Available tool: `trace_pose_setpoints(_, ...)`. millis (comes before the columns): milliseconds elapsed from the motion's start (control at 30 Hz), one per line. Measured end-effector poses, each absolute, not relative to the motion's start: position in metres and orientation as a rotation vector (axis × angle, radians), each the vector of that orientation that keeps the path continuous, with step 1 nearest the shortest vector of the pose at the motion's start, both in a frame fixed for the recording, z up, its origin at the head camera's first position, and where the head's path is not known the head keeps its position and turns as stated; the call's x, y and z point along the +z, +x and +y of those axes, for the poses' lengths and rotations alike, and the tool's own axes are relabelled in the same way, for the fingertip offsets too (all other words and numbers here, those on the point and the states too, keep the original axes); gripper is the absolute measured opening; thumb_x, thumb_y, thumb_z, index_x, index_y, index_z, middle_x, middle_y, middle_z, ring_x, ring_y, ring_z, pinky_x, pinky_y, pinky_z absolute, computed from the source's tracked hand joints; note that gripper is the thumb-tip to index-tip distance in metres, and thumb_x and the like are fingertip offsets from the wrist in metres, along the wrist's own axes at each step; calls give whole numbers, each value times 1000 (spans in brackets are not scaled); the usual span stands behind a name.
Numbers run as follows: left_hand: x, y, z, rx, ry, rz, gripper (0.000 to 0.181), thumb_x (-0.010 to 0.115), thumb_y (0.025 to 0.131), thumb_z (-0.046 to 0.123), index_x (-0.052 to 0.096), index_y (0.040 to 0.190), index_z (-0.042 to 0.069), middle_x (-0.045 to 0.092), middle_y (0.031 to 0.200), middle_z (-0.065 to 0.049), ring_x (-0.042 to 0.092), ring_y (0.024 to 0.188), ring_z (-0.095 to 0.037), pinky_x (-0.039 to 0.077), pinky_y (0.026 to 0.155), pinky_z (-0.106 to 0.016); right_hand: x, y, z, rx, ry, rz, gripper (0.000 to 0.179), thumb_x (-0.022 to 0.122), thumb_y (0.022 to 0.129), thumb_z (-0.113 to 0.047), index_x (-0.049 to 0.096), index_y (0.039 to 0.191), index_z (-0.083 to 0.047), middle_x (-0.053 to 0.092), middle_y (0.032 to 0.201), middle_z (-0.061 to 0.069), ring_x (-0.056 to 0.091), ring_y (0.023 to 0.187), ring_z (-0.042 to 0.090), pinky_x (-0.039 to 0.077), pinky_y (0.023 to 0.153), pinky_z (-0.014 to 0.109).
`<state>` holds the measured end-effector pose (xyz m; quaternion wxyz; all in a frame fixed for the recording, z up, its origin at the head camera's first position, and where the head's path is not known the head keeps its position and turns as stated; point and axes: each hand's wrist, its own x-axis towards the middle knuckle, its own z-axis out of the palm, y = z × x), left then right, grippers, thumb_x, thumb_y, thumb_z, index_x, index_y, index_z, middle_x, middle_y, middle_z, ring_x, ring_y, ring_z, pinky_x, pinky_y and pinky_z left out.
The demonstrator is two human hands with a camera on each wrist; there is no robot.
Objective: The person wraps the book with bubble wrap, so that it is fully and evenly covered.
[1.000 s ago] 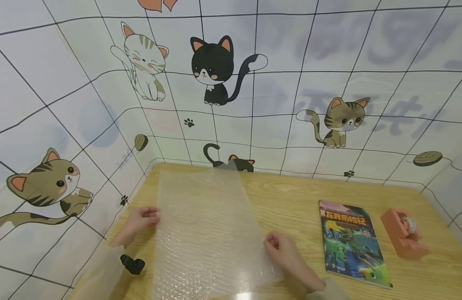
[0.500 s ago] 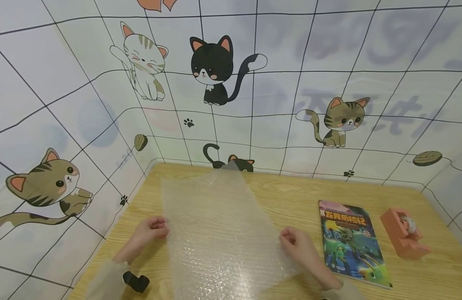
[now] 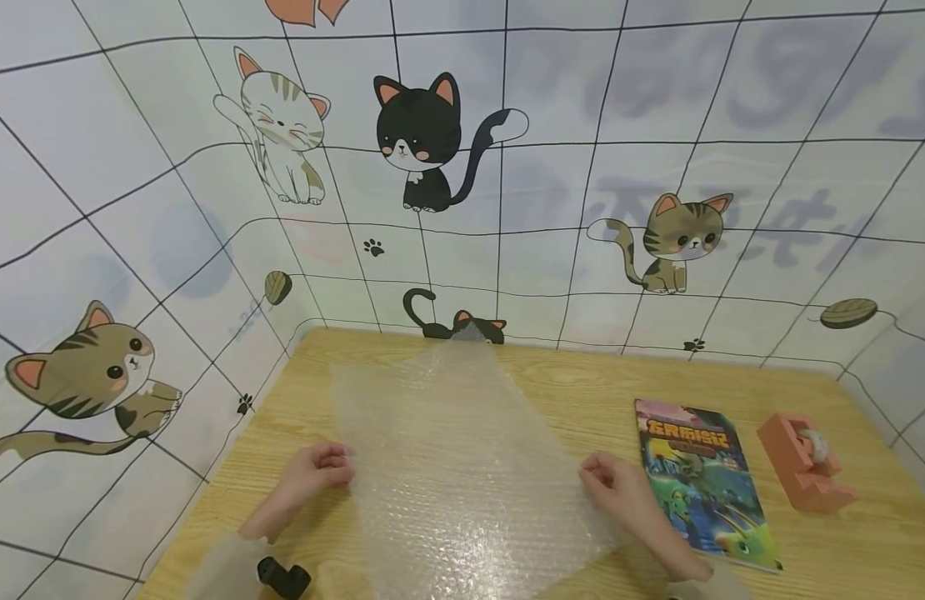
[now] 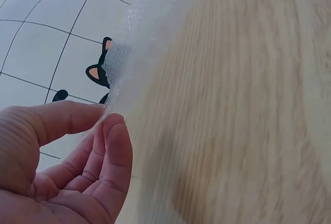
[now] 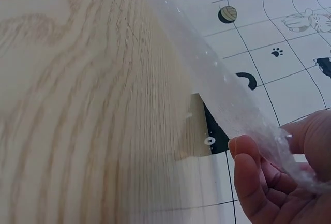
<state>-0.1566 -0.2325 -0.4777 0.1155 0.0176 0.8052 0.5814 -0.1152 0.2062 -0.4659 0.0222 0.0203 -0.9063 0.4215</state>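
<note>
A clear sheet of bubble wrap (image 3: 462,467) stretches between my two hands above the wooden table. My left hand (image 3: 316,477) pinches its left edge between thumb and fingers; in the left wrist view the bubble wrap (image 4: 150,27) runs up and away from the fingertips. At the right edge, my right hand (image 3: 620,492) pinches the sheet the same way, and the right wrist view has the bubble wrap (image 5: 222,84) slanting down into the grip. The sheet's far corner rises in front of the wall. Its near end passes out of the bottom of the head view.
A colourful book (image 3: 706,483) lies on the table (image 3: 567,383) just right of my right hand. Beyond it stands an orange tape dispenser (image 3: 806,462) with a roll of tape. A cat-printed wall covering (image 3: 537,250) closes off the back and left sides.
Both hands have shifted right and slightly nearer me, carrying the bubble wrap along. The sheet's far left corner has drawn in from the table's back edge. The book and tape dispenser stay put.
</note>
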Motion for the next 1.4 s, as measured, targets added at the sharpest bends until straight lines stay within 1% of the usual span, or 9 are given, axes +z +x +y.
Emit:
trace_pose_setpoints(233,-478,-153,-221,1764,66,2296,35,64,82,-6,49,110,-22,60,81,-3,60,70,-9,54,67,-26,-465,-114,218,1341,89,-2793,5,62,88,-4,65,85,-1,61,65,-1,49,53,4,43,49,22)
trace_pose_setpoints(467,-478,-152,-211,1816,128,2246,35,63,81,-8,47,109,-23,60,80,-1,60,68,-7,54,65,-24,-469,-113,230,1287,154,-2733,6,64,86,-4,65,82,0,60,62,-4,46,52,1,42,49,22)
trace_pose_setpoints(567,-478,-151,-206,1827,154,2236,35,63,81,-8,47,108,-23,60,79,-2,60,68,-6,54,64,-24,-470,-113,235,1243,157,-2733,6,63,87,-3,65,81,-1,61,64,-4,48,54,1,43,50,21)
trace_pose_setpoints(667,-480,-151,-202,1825,160,2229,35,64,80,-8,48,107,-22,60,79,-2,60,68,-7,53,64,-23,-470,-112,241,1220,141,-2759,6,63,88,-5,65,83,-1,62,68,-3,52,58,2,45,53,22)
trace_pose_setpoints(833,-482,-151,-196,1816,157,2222,34,64,79,-8,49,106,-21,59,79,-2,59,68,-8,53,65,-24,-469,-109,248,1168,127,-2774,7,65,87,-8,65,85,-1,62,70,-4,54,61,2,46,55,22)
trace_pose_setpoints(967,-481,-151,-193,1785,162,2230,33,65,79,-7,49,106,-19,59,80,-2,59,70,-9,53,64,-23,-468,-108,251,1146,131,-2776,4,65,86,-5,65,82,-5,59,66,-6,51,58,1,45,53,22)
trace_pose_setpoints(1100,-480,-150,-190,1752,168,2236,33,65,81,-7,50,108,-18,59,81,0,59,73,-10,52,65,-24,-469,-108,254,1160,119,-2803,6,63,87,-3,64,82,-6,54,63,-6,45,53,2,41,48,21)
trace_pose_setpoints(1333,-479,-149,-189,1740,150,2230,32,64,82,-6,50,109,-17,58,81,-3,58,72,-12,53,65,-26,-470,-107,255,1175,116,-2804,5,63,86,-3,64,82,-6,52,60,-6,43,50,2,39,45,22)
trace_pose_setpoints(1400,-480,-149,-189,1732,134,2229,32,64,82,-5,50,109,-16,58,82,-3,58,73,-12,53,65,-26,-470,-106,256,1183,113,-2802,5,64,86,-5,64,82,-6,53,61,-6,45,51,2,40,45,22)
